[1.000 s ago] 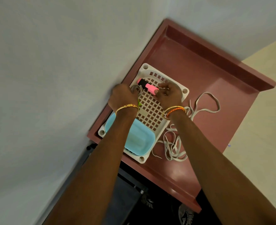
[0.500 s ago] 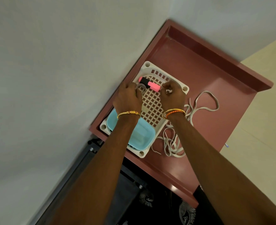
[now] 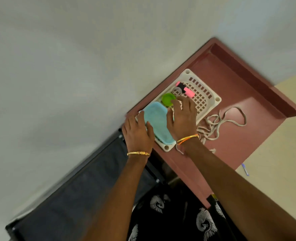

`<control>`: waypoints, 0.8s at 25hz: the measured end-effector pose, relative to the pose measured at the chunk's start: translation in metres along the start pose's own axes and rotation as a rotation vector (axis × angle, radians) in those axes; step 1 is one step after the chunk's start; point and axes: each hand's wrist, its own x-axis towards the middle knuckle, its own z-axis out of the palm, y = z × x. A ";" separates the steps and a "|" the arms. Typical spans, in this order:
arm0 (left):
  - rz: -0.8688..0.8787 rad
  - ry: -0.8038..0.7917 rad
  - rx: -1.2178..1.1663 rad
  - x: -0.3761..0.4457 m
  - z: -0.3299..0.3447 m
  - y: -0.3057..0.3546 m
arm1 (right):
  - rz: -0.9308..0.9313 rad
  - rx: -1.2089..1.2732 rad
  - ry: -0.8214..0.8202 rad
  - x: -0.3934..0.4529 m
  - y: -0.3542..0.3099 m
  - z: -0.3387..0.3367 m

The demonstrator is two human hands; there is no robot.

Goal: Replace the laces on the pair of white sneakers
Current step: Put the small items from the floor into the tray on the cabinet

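Off-white laces (image 3: 218, 126) lie in a loose tangle on the maroon table (image 3: 234, 87), just right of a white plastic basket (image 3: 210, 105). One strand runs under my right wrist. My right hand (image 3: 183, 117) is spread over the basket's middle, fingers straight, thumb against the right side of a light blue container (image 3: 158, 122). My left hand (image 3: 137, 132) rests with straight fingers on that container's left edge, at the near corner of the basket. No sneakers are in view.
The basket also holds a green round lid (image 3: 168, 99), a pink and black highlighter (image 3: 185, 89) and a small grey ring (image 3: 177, 90). A raised rim (image 3: 258, 79) edges the table's far side. A dark cloth rack (image 3: 84, 188) stands to the left against the wall.
Both hands have drawn back from the basket's far end by the highlighter to the two sides of the blue container. The green lid now shows.
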 end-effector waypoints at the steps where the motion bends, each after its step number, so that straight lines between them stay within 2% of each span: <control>1: -0.051 0.011 -0.001 -0.019 -0.011 -0.012 | -0.046 -0.007 -0.055 -0.014 -0.014 -0.001; 4: -0.222 0.022 0.063 -0.086 -0.039 -0.044 | -0.163 0.040 -0.199 -0.060 -0.056 -0.005; 10: -0.676 0.052 0.051 -0.214 -0.086 -0.097 | -0.520 0.111 -0.492 -0.154 -0.153 -0.001; 13: -0.906 0.073 0.020 -0.268 -0.094 -0.130 | -0.710 0.137 -0.622 -0.204 -0.203 0.011; 20: -1.324 0.034 -0.095 -0.405 -0.076 -0.171 | -1.149 0.141 -0.839 -0.341 -0.273 0.032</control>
